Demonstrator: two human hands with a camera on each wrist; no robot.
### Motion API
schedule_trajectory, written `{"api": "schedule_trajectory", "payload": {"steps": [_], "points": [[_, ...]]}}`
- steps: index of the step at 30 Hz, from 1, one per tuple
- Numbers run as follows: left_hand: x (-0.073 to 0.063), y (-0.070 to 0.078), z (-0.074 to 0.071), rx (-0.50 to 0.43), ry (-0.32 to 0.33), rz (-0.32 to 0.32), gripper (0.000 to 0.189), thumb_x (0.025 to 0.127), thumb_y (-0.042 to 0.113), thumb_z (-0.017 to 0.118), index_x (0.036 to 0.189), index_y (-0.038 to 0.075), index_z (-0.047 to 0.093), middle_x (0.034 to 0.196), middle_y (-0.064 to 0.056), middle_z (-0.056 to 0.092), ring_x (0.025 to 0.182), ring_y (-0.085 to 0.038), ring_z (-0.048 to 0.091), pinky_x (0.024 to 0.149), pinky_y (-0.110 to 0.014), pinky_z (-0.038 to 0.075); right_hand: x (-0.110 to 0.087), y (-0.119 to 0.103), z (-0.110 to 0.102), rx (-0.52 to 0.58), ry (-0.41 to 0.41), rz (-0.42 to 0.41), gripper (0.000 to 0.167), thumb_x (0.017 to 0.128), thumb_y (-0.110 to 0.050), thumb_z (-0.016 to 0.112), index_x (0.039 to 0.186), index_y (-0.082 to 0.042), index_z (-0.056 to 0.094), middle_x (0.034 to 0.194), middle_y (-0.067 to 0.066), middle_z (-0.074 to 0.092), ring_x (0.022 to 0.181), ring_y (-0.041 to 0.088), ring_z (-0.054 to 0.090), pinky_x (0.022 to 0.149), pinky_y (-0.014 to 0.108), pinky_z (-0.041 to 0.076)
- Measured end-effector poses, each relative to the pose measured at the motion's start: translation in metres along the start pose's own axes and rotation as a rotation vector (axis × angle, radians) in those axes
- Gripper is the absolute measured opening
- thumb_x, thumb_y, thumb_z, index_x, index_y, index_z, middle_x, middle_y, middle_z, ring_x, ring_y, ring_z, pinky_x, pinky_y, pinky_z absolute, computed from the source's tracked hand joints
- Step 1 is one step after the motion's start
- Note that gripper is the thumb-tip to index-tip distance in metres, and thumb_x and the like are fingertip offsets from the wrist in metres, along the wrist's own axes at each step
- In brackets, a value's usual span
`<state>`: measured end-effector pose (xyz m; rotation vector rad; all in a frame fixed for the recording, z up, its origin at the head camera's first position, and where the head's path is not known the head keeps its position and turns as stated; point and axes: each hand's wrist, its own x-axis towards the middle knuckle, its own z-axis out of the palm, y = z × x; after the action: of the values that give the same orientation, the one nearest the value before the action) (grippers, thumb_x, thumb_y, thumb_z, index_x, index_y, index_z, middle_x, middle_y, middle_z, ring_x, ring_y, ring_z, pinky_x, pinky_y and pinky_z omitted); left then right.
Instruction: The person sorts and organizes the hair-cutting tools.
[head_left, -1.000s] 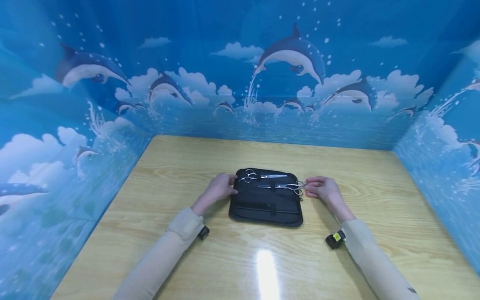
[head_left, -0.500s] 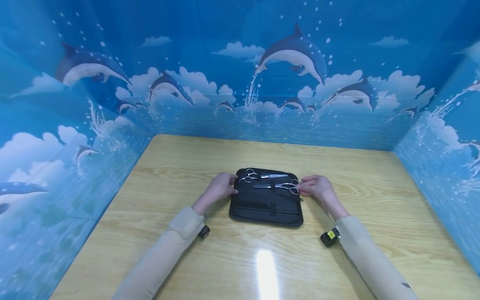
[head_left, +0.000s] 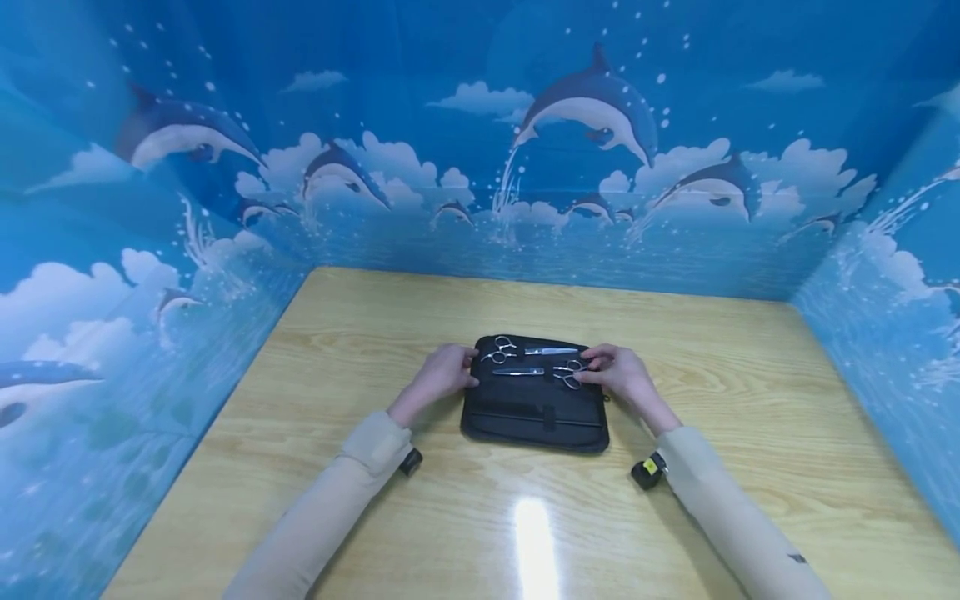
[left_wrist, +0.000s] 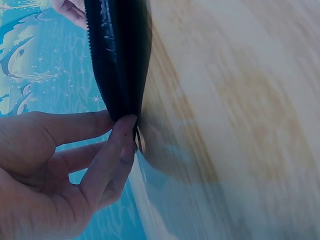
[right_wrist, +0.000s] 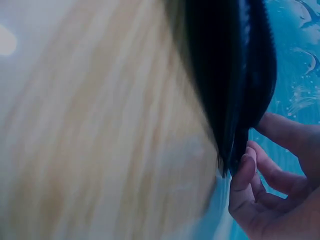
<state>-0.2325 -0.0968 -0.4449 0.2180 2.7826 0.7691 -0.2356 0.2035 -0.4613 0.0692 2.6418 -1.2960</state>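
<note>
A black zippered case (head_left: pixel 502 400) lies open and flat on the table, its upper half carrying two silver pairs of scissors. The upper scissors (head_left: pixel 551 351) have their finger rings at the left. Below them, the lower scissors (head_left: pixel 519 372) point left, with a black loop across their middle. My right hand (head_left: pixel 626 375) pinches their ring handles at the case's right edge; the fingertips partly cover the rings. At the opposite edge, my left hand (head_left: pixel 444 371) grips the case between thumb and fingers. In the left wrist view, these fingers (left_wrist: pixel 102 170) pinch its narrow edge.
The wood-grain table (head_left: pixel 375 308) surrounds the case. A blue dolphin-print backdrop (head_left: pixel 480 233) stands at the back and both sides. Small black devices are strapped at the left wrist (head_left: pixel 410 461) and the right wrist (head_left: pixel 648 472).
My right hand has moved left with the lower scissors, which have slid further through the loop from right to left. My left hand has stayed on the case's left edge.
</note>
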Motion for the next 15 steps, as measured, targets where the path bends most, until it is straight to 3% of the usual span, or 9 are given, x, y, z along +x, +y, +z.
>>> {"api": "schedule_trajectory", "payload": {"steps": [7,15], "points": [[-0.0004,0.0002,-0.0015,-0.018,0.001,0.001,0.058,0.086,0.01,0.079,0.14,0.003,0.059,0.125,-0.015,0.069,0.116,-0.029,0.063,0.101,-0.042,0.05,0.001,-0.0006,-0.0052,-0.269,0.006,-0.058,0.04,0.082,-0.032,0.085,0.115,-0.01,0.076,0.114,0.015,0.07,0.098,0.027,0.062,0.083,0.04,0.048],[-0.0012,0.0016,-0.0017,-0.004,0.001,0.003,0.057,0.086,0.01,0.08,0.139,0.003,0.06,0.125,-0.015,0.069,0.119,-0.03,0.063,0.103,-0.043,0.049,0.0038,-0.0065,0.0015,-0.308,0.004,-0.105,0.036,0.081,-0.031,0.086,0.108,-0.009,0.079,0.09,0.004,0.066,0.076,0.019,0.053,0.068,0.03,0.04]]}}
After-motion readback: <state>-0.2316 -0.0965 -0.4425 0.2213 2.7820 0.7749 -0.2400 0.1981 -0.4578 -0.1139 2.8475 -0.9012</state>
